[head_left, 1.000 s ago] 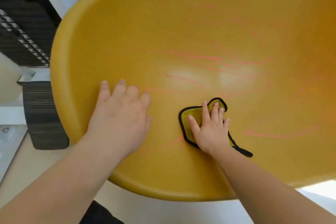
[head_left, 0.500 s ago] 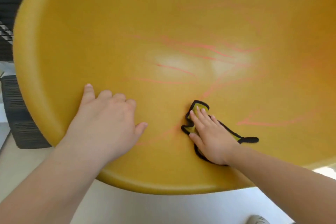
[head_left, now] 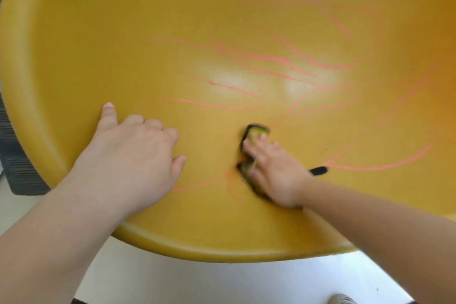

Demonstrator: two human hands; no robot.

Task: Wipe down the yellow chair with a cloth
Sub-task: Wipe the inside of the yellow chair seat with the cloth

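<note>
Cloth (head_left: 256, 131) slid left under flat right hand (head_left: 276, 173); left hand (head_left: 130, 155) presses chair (head_left: 123, 32).

The chair (head_left: 222, 20) fills most of the frame, its front rim crossing the lower middle. The left hand (head_left: 130, 155) rests on the seat at centre left. The right hand (head_left: 274, 168) lies apart to its right, on the cloth (head_left: 255, 132), which lies on the seat. Drawn lines (head_left: 259, 58) run above and right of both hands. The floor (head_left: 222, 284) shows below the rim, and a ribbed block (head_left: 19, 170) stands at the left edge.
</note>
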